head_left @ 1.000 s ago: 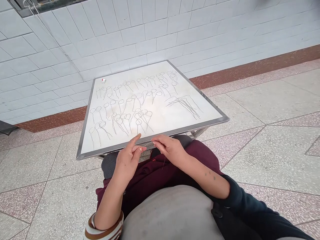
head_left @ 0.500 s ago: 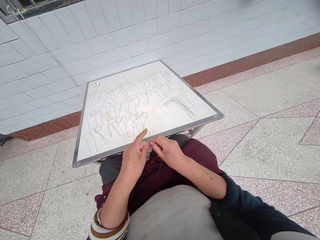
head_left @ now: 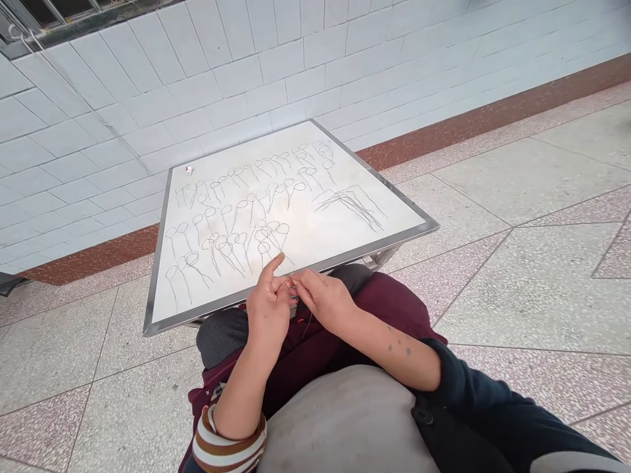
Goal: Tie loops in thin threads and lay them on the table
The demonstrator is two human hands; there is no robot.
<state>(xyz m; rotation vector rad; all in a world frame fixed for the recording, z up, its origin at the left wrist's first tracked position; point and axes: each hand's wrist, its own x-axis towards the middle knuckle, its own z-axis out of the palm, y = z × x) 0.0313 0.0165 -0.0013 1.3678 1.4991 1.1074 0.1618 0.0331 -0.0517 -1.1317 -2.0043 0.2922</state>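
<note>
Here are the two hands, meeting low over the lap, just in front of the near edge of the tabletop point(head_left: 315, 240). The right hand point(head_left: 292, 282) has its thumb and fingertips together, clamped on a thin dark strand point(head_left: 309, 325), its tail dangling below the fingers against the maroon cloth point(head_left: 394, 305). Right up against those fingertips comes the left hand point(head_left: 287, 285), one finger raised and pointing towards the tabletop, the thumb and other fingers bunched at the strand's upper end; whether they grip it is too small to tell.

Out on the white tabletop, framed by a grey rim, lie rows of looped strands point(head_left: 250, 198), each a small ring with a thin tail, several overlapping at the near end. Over on the right side, a loose bundle of bent strands point(head_left: 352, 200), crossing one another, well apart from most of the loops. And up in the far left corner, a small white and red object point(head_left: 190, 170).

The far side of the tabletop sits by the white tiled wall point(head_left: 246, 72), speckled floor point(head_left: 493, 276) spreading either side. A striped cuff point(head_left: 229, 443) on the left arm, a dark sleeve point(head_left: 483, 394) on the right.
</note>
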